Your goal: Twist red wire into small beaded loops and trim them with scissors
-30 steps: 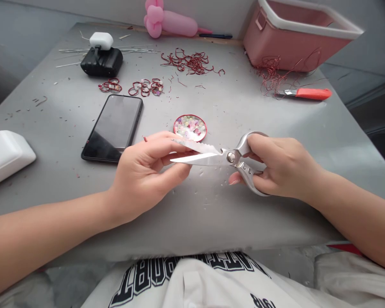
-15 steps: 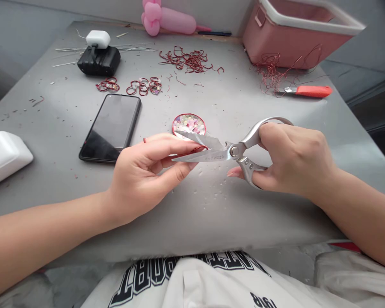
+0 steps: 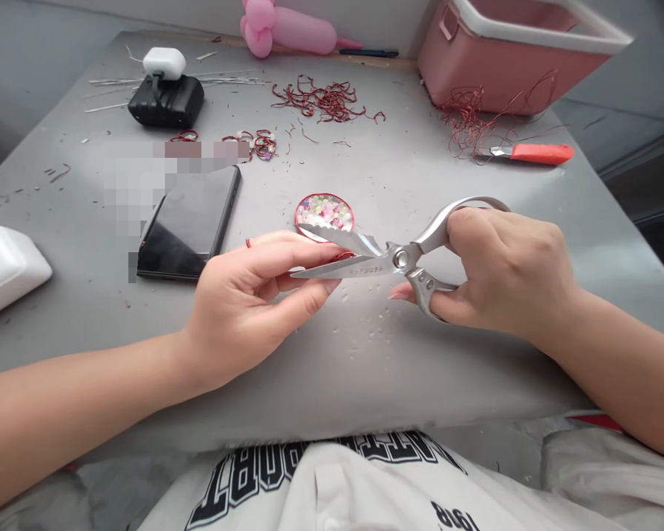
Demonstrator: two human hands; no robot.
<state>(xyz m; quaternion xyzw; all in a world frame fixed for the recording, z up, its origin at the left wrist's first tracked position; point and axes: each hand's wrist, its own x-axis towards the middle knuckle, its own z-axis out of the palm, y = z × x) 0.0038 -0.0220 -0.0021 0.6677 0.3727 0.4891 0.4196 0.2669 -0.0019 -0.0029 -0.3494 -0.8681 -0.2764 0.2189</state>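
My right hand (image 3: 503, 269) grips metal scissors (image 3: 403, 258) by their loop handles. The blades are apart and point left, lying across the fingertips of my left hand (image 3: 254, 306). Between those fingertips is a small curved piece of red wire (image 3: 343, 257), partly hidden by my fingers and the lower blade. A thin red band (image 3: 249, 243) circles one finger of the left hand. Just behind the upper blade sits a round red-rimmed dish (image 3: 353, 214) of small pastel beads (image 3: 325, 210).
A phone (image 3: 191, 217) lies left of the dish. Farther back are beaded red wire rings (image 3: 264, 144), cut red wire pieces (image 3: 324, 102), a black device (image 3: 166, 103) and a white case (image 3: 164, 63). An orange cutter (image 3: 542, 153), tangled wire (image 3: 468, 122) and a pink bin (image 3: 498, 70) occupy the right.
The scissors have shifted slightly left over the left fingertips, their blades still apart. My left hand keeps the red wire in nearly the same place.
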